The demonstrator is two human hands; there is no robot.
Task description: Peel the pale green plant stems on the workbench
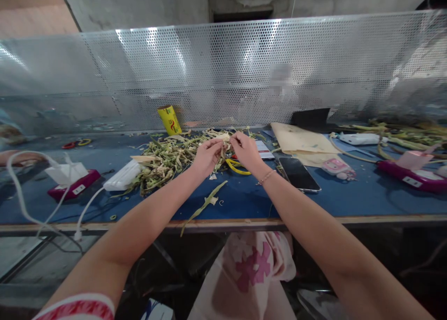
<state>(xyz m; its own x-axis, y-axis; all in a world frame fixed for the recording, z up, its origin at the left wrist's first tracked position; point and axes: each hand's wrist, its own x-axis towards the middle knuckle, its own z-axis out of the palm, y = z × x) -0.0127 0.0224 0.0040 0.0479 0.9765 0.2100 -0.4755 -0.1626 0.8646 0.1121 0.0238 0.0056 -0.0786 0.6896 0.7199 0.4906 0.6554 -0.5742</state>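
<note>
Both of my hands meet over the right end of a heap of dried green and straw-coloured plant pieces (167, 155). My left hand (208, 153) is closed in a pinch, palm turned inward. Its fingertips almost touch those of my right hand (245, 151), which is also pinching. A pale, thin, dry scrap (223, 137) shows at the fingertips; its exact kind is hard to make out. Just below my right hand lies a yellow looped handle (239, 167), partly covered. One long dried leaf (206, 203) hangs over the table's front edge.
A blue tabletop (240, 203) carries a phone (299, 174), brown paper (302, 138), and a white power bank (122, 175). Purple power strips (74, 185) with cables sit at both sides. A yellow can (169, 120) leans near the perforated metal screen (223, 73).
</note>
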